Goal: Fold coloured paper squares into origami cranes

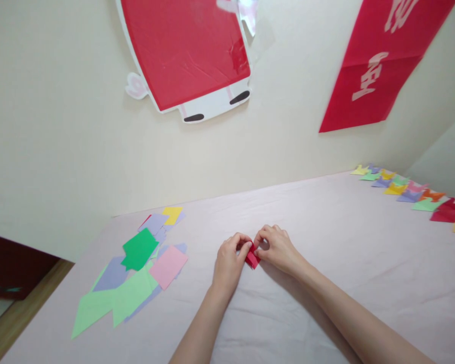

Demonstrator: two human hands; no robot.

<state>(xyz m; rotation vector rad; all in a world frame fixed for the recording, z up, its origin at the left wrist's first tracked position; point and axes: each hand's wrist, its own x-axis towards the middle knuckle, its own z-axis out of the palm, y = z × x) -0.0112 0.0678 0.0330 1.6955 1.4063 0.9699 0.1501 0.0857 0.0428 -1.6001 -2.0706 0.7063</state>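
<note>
My left hand (228, 258) and right hand (278, 248) pinch the folded red paper (252, 259), closed at its left and right sides, mid pale cloth (326, 227). Probably light, crisp, easily creased; hold by edges.

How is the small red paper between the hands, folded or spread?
Folded: the small red paper forms a compact, creased shape pinched by the left hand and right hand, which hide its upper part.

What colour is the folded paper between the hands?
Red; the folded paper shows best in the head view.
</note>
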